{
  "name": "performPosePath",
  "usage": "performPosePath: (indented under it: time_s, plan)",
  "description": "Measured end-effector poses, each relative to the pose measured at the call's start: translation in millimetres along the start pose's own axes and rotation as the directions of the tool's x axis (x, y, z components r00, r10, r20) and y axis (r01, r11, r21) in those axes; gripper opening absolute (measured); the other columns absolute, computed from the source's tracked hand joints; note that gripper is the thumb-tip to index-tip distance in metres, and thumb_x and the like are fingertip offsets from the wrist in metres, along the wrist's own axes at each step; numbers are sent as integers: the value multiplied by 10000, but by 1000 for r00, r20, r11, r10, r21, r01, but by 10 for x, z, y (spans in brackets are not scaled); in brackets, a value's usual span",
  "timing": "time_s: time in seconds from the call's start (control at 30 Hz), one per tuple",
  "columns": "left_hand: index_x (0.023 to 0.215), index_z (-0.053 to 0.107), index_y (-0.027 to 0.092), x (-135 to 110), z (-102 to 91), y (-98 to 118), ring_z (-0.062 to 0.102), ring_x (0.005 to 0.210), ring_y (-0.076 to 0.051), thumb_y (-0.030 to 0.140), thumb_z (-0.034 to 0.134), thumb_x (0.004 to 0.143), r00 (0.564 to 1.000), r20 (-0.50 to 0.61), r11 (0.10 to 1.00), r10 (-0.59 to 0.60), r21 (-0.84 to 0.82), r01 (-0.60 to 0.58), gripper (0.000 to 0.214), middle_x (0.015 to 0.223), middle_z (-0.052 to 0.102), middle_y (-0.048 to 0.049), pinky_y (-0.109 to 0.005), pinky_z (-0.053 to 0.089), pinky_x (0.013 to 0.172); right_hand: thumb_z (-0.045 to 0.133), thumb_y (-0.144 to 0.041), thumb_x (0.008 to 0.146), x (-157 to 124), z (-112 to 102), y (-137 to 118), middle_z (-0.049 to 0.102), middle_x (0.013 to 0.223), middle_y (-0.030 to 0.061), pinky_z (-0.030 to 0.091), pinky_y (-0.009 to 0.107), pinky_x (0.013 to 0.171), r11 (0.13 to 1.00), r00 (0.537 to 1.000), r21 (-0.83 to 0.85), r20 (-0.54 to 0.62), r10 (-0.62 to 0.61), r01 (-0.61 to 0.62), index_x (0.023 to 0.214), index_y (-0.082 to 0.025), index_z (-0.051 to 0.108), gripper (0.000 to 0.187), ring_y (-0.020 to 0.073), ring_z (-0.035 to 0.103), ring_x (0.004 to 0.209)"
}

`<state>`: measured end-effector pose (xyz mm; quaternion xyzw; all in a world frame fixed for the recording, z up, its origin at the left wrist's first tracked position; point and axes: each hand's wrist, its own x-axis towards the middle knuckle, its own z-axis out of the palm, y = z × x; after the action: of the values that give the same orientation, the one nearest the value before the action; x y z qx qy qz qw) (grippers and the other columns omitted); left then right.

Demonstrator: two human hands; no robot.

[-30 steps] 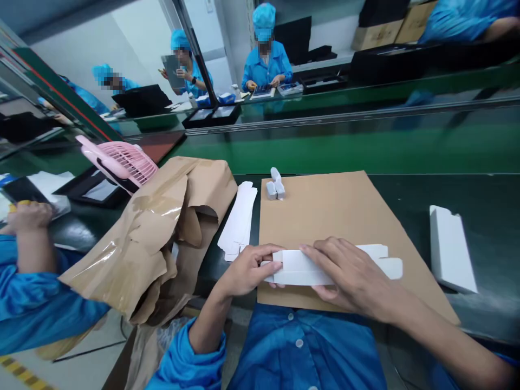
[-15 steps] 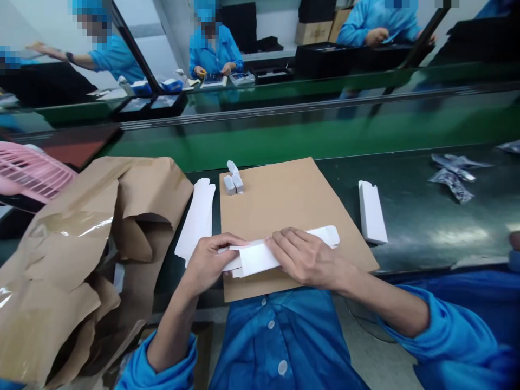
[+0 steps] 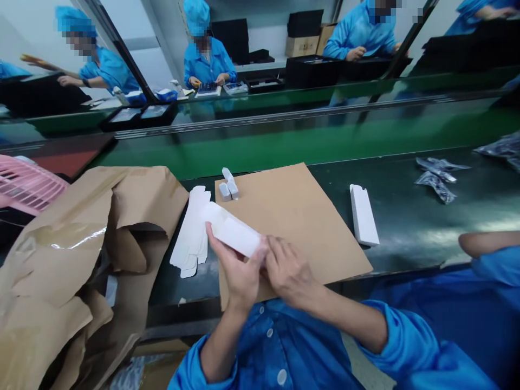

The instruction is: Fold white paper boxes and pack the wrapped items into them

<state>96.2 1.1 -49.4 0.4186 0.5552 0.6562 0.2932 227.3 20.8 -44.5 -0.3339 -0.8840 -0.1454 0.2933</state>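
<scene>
A long white carton [image 3: 235,232] is held above the brown cardboard sheet [image 3: 292,211], tilted with its far flap up to the left. My left hand [image 3: 240,271] wraps round the carton from below, thumb near its close end. At that same end, my right hand [image 3: 286,271] has its fingers bent against the carton; what the fingertips grip is partly hidden. Left of the sheet lies a stack of flat white carton blanks [image 3: 192,230]. Several small white pieces [image 3: 228,187] rest on the sheet's far left corner. To the right stands another white carton [image 3: 364,215], formed into a box.
Crumpled brown paper [image 3: 60,260] covers the left side, beside a pink basket-like object [image 3: 30,181]. Clear plastic packets [image 3: 436,179] lie on the dark green bench [image 3: 398,179] at right. Another person's arm [image 3: 491,244] reaches in from the right. Co-workers sit beyond the green divider [image 3: 264,138].
The carton has swung from lying nearly level over the sheet to pointing up and left. My right hand has slid to its near end; my left hand now supports it from underneath.
</scene>
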Motion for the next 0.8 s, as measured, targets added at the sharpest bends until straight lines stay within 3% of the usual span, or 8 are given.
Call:
performPosePath:
  time_s: [0.07,0.17,0.3,0.47,0.53,0.63,0.7,0.8]
  plan:
    - [1504,140,258,108,-18,13,364,1408,-304,386,748,754,999,-35,985,38,169,-31,974,1568,275,-149,-427,379,1120,581,-367,912,48,-75,-44,641,1148,203,534,392,799,950,991,297,120,60,-93,1318,-43,472,531,272,617,994]
    - [1443,301,227,204,-143,71,357,1403,-310,366,737,751,988,109,942,111,306,-139,829,1521,345,-131,-416,372,1117,624,-446,884,210,-181,103,617,1184,111,551,350,783,719,946,617,244,213,-320,1425,-192,385,643,202,610,957]
    - [1351,377,213,133,-234,115,571,1157,-275,346,723,730,972,197,938,131,293,-186,723,1331,497,-129,-404,497,948,630,-294,891,417,-184,292,603,1066,57,536,287,734,483,953,822,267,142,-302,1325,-223,529,451,141,586,861]
    - [1249,431,234,82,-322,73,593,1072,-235,292,713,717,927,362,921,94,321,-219,605,1203,543,-74,-368,500,894,656,-226,861,511,-173,400,644,974,44,499,267,715,364,932,864,360,37,-348,1127,-174,667,271,115,582,774]
    - [1218,448,240,88,-348,73,600,1022,-224,279,702,712,910,409,910,71,347,-226,568,1171,550,-59,-351,504,849,635,-273,881,552,-160,478,658,911,27,491,254,686,226,900,874,396,181,-430,1104,-176,668,246,107,589,740]
    - [1158,466,234,89,-345,96,609,942,-209,253,679,706,892,447,889,66,380,-256,500,1117,561,-48,-332,503,785,586,-400,909,618,-84,570,636,753,10,470,230,572,-76,793,856,504,341,-511,929,-151,670,263,97,581,619]
    - [1138,466,229,88,-327,106,610,945,-213,255,670,709,887,455,876,83,390,-282,475,1106,561,-50,-337,502,784,625,-453,872,643,-26,576,610,665,-2,456,229,539,-218,772,810,586,246,-545,771,-147,634,323,98,565,572]
    - [1149,452,224,85,-308,77,615,949,-219,279,672,722,891,449,862,71,421,-281,483,1101,559,-60,-349,510,784,744,-399,777,645,9,513,627,705,-4,461,232,606,-280,774,772,620,131,-571,729,-147,618,286,97,568,637]
